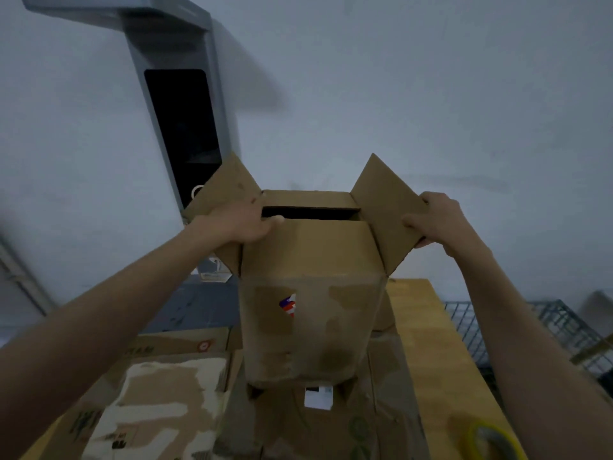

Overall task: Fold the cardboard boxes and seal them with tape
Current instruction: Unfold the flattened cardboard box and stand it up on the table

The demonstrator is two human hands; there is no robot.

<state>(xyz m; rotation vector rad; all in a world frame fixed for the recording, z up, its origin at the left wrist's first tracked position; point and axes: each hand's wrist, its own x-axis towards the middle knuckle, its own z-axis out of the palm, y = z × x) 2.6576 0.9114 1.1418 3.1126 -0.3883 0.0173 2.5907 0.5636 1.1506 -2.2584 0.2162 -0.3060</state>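
Note:
A tall brown cardboard box (308,327) stands upright on flattened cardboard, its near and far top flaps folded inward with a dark gap between them. My left hand (245,220) grips the left side flap at the box's top left corner, thumb on the near flap's edge. The right side flap (384,207) sticks up at an angle, and my right hand (438,220) holds its outer edge with thumb on the inside face. A roll of yellow tape (491,443) lies on the table at the lower right.
Several flattened cardboard boxes (159,403) lie on the wooden table (428,343) under and left of the box. A wire rack (544,330) stands off the table's right edge. A grey wall fixture with a dark panel (185,127) hangs behind.

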